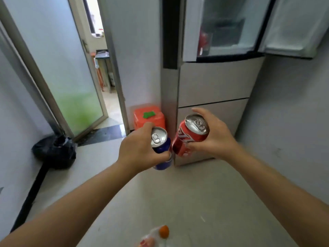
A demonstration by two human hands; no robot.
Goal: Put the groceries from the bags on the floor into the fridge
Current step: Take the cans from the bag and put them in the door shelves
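Cans fill both our hands: our left hand (pixel 138 148) wraps around a blue soda can (pixel 161 148), our right hand (pixel 211 135) around a red cola can (pixel 188 138), the two nearly touching. Beyond them stands the fridge (pixel 213 82), upper door open, an orange box (pixel 148 118) beside it.

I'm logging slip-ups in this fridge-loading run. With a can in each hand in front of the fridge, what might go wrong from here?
1. The blue can in the left hand and the red can in the right hand are nearly touching; they may knock together and slip.
2. The red can is tilted and held from the side, so the grip could give.
3. A clear bag of groceries lies on the floor near the person's feet, a possible trip hazard.
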